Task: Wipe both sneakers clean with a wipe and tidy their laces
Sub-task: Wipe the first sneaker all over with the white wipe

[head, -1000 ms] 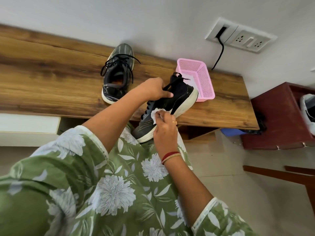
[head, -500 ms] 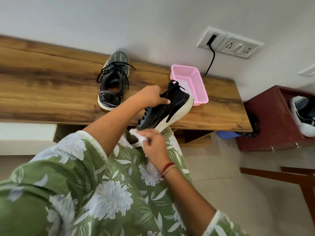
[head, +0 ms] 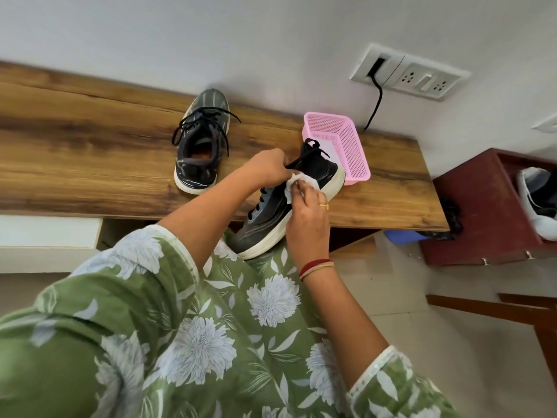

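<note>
Two hands busy: left [head: 266, 168] grips black mesh sneaker [head: 283, 203], right [head: 307, 218] pinches crumpled wipe [head: 297, 184] against it.

In front of you a long wooden counter [head: 90, 152] runs along the white wall. A pink mesh basket [head: 352, 152] sits on it near its right end. Above that you have a white socket panel [head: 422, 76], with a black cable [head: 375, 107] plugged in and hanging down to the counter's back edge. To your right stands a dark red cabinet [head: 482, 212] with a white shoe [head: 539, 200] in its open compartment, and something blue [head: 401, 236] lies on the tiled floor [head: 422, 342] beside it.
</note>
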`<state>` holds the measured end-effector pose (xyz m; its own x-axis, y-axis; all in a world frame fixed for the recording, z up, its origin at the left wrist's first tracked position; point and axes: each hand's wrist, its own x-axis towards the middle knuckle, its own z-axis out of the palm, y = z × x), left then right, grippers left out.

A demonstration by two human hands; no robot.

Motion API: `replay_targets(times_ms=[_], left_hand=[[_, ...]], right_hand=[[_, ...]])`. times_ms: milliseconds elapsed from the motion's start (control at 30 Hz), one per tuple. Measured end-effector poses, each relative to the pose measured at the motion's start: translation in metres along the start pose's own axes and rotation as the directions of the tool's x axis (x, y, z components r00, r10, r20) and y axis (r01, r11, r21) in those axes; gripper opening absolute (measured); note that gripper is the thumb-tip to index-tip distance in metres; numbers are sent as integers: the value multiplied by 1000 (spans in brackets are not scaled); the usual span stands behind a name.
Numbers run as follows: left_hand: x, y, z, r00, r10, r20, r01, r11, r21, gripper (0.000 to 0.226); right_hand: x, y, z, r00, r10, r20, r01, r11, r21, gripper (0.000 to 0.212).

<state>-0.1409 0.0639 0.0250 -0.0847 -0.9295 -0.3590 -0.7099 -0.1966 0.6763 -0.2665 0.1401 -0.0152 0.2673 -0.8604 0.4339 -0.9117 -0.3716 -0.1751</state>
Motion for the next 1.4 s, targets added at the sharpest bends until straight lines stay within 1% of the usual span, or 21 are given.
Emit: replay_targets(times_ms=[100,267,333,400,433,533,600,633,733,800,867,900,967,1033,1133,1200,1233,1267,1300,1333,1400], left_hand=[[3,1,1,1000,-11,16,11,999,-38,40],[4,-8,-5,999,-30,20,32,992,-123,40],[4,-12,-5,999,-41,16,43,987,-155,39],[3,-12,-4,999,-45,22,48,986,-160,38],[3,-11,-4,999,-45,19,47,987,-153,37],[5,-10,-3,999,-45,6,45,990,-131,37],[6,-10,-2,999,-47,4,47,992,-119,39],[5,-9,-1,999,-48,5,49,992,-117,39],[5,-10,-2,999,-51,14,52,990,-132,38],[5,-11,-3,998,-44,34,49,990,-135,37],[4,-11,-3,999,-37,20,40,991,-127,37],[4,-11,-2,999,-34,8,35,993,-117,37],[4,-11,-1,1000,-28,-2,28,994,-101,37],[3,-11,-1,1000,-24,8,24,995,-100,37],[0,-10,-1,1000,-17,22,19,995,-96,34],[-1,-11,0,1000,-9,26,12,994,-109,37],[-1,-13,0,1000,-10,24,13,993,-119,39],[-2,-15,0,1000,-7,22,9,992,-127,41],[-4,-17,0,1000,1,21,2,991,-137,41],[-5,-19,-1,1000,9,18,-6,988,-157,41],[-9,-19,-4,1000,7,4,-6,977,-214,47]], right_hand=[[-12,-3,3,999,-8,42,7,999,33,46],[-38,-25,14,961,-41,275,46,999,-13,36],[-40,-34,12,921,-97,377,103,995,5,34],[-41,-42,7,839,-184,513,166,983,81,38],[-40,-45,1,814,-194,548,138,980,143,36],[-21,-41,-12,926,-69,371,-12,978,211,34],[-8,-31,-7,980,-5,198,-20,992,123,36],[-7,-27,-6,984,-9,175,-3,998,64,35],[-27,-34,0,911,-157,381,224,965,-137,27],[-44,-42,0,813,-228,536,292,956,-36,25],[-45,-47,1,768,-229,598,184,973,137,31],[-41,-46,0,777,-223,589,149,974,172,35],[-30,-39,2,901,-168,400,120,982,143,41],[-28,-29,5,958,-131,256,121,991,55,41],[-33,-27,9,905,-240,350,263,965,-18,30],[-36,-28,10,825,-288,487,221,956,191,30],[-35,-28,4,783,-249,570,49,938,343,32],[-32,-29,-6,756,-171,632,-206,854,477,35],[-29,-29,-17,770,-64,635,-413,708,573,37],[-26,-27,-28,788,59,613,-544,534,648,40],[-21,-15,-43,776,255,577,-629,243,739,41]])
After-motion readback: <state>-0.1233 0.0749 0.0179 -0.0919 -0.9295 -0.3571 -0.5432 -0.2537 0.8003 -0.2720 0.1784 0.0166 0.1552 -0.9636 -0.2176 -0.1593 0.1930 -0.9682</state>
